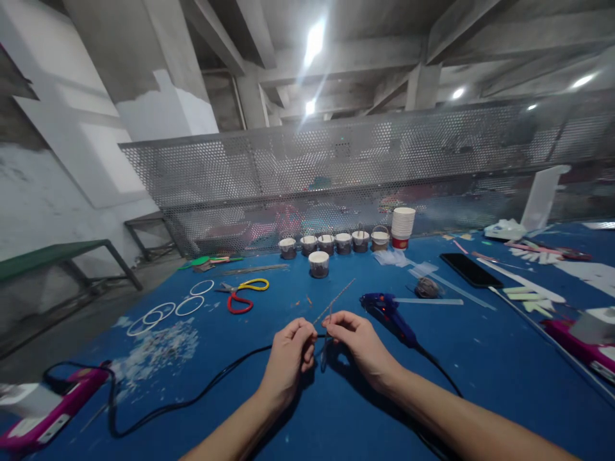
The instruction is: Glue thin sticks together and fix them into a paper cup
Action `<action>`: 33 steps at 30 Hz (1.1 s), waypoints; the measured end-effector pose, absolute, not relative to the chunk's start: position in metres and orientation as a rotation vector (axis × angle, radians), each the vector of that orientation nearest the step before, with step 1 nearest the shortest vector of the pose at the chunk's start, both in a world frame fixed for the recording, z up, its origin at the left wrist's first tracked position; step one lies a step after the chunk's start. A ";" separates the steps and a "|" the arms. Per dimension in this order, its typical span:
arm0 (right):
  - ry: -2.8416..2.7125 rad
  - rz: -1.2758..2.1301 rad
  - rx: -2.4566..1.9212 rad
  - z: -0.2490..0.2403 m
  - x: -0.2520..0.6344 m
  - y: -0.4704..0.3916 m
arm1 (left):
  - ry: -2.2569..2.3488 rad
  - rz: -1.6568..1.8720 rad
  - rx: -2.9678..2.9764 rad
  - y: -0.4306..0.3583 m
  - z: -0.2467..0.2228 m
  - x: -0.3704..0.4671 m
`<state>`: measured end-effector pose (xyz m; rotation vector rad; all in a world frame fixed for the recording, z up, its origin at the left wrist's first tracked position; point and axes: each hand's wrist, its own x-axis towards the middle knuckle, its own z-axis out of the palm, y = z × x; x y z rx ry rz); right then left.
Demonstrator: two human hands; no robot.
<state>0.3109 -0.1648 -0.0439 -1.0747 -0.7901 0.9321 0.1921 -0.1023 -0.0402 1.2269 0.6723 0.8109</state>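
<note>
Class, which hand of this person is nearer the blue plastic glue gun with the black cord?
Right. The right hand is left of the blue glue gun, not touching it; the left hand is farther left.

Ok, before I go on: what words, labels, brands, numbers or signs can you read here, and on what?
No text can be read in this view.
Magenta power strip at picture left: pale patches, any print too blurred.
Magenta power strip at picture right: likewise too blurred.
Blue hot glue gun: no legible lettering.
Smartphone: dark screen, no visible text.
</note>
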 end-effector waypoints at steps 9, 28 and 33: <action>-0.804 0.927 -1.086 -0.045 0.310 -0.164 | 0.650 0.731 1.160 -0.102 -0.043 0.191; -0.801 0.942 -1.092 -0.044 0.309 -0.167 | 0.648 0.798 1.149 -0.104 -0.040 0.195; -0.786 0.947 -1.098 -0.050 0.310 -0.164 | 0.639 0.771 1.187 -0.103 -0.042 0.194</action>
